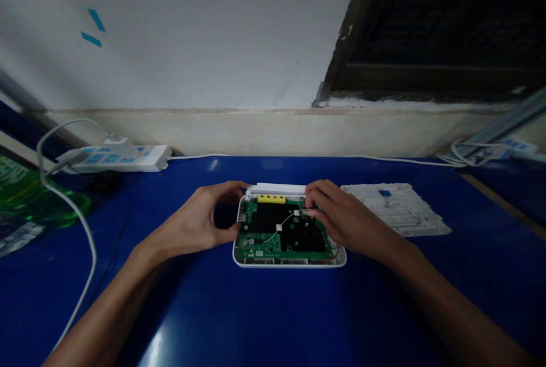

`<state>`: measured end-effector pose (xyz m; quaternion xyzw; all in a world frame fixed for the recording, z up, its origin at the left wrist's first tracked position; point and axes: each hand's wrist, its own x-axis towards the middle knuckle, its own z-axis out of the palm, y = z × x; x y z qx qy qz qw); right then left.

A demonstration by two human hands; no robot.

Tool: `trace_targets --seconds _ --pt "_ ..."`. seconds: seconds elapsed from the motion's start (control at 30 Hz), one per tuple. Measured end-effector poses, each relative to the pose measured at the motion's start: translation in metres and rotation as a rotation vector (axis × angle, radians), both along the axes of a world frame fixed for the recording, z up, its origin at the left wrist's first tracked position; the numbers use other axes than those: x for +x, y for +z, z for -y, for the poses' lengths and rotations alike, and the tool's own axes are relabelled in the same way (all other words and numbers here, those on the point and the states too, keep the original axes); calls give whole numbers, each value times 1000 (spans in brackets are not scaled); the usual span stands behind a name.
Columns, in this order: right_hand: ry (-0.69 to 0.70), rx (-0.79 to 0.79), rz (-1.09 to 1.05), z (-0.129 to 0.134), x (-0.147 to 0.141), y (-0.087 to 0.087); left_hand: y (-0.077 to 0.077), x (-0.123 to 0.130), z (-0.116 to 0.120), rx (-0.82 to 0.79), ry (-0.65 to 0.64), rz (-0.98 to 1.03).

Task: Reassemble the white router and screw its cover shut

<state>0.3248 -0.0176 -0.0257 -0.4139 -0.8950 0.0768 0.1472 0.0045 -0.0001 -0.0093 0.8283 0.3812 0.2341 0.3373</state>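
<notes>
white casing (290, 265): mid-table in front of the person, between the two hands, its open side up; its long axis runs left to right, roughly parallel to the wall, with one long edge toward the person.
green circuit board (273, 248): lies inside the casing, long side running the same way, partly covered by black plates (267, 219).
yellow block (272, 199): along the far edge of the board, on the wall side, left of centre.
white bar (277, 189): just behind the far edge of the casing, also lying left to right.
left hand (215, 213): holding the casing at its left rear corner, thumb on the left wall, fingers curled to the bar's end, a wide gap between them.
right hand (330, 207): over the right rear corner, thumb and fingers in a narrow pinch; cannot tell whether the wire is caught between them.
white wire (286, 219): slants from the board's near left up to the right fingertips, crossing small pale tabs.
white panel (401, 207): flat on the blue table (205, 310), right of the casing, its length slanting toward the near right.
power strip (149, 159): at far left, near the wall.
</notes>
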Motion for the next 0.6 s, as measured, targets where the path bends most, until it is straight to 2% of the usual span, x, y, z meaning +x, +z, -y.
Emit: trace_targets --seconds 0.13,0.23,0.33,0.5,0.6 --pt "4 -20 -30 2 2 2 -5 -1 -5 -164 -1 74" --pt "10 -32 -51 3 0 4 -13 -1 -10 -289 66 164" --pt "-10 -43 -65 4 -5 4 -17 -5 -14 -280 92 197" --pt "-47 -35 -51 3 -7 2 -5 -14 -12 -335 -15 170" --pt "-48 -34 -43 3 -6 1 -2 -13 -8 -303 -63 120"
